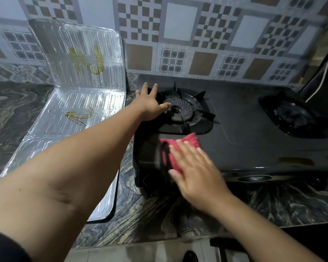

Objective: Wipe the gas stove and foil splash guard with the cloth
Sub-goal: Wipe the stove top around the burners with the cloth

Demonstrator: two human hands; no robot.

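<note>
I see my right hand [195, 165] lying flat, fingers spread, pressing a folded red cloth [180, 148] onto the near left part of the black two-burner gas stove [254, 129]. My left hand [150, 104] rests far on the left burner's black pan support [186, 110], fingers splayed, gripping nothing. Just left of the stove, the ribbed silver foil splash guard [83, 82] stands bent on the dark marbled countertop [150, 214], with yellowish grease stains [91, 61] on its upright and flat panels.
</note>
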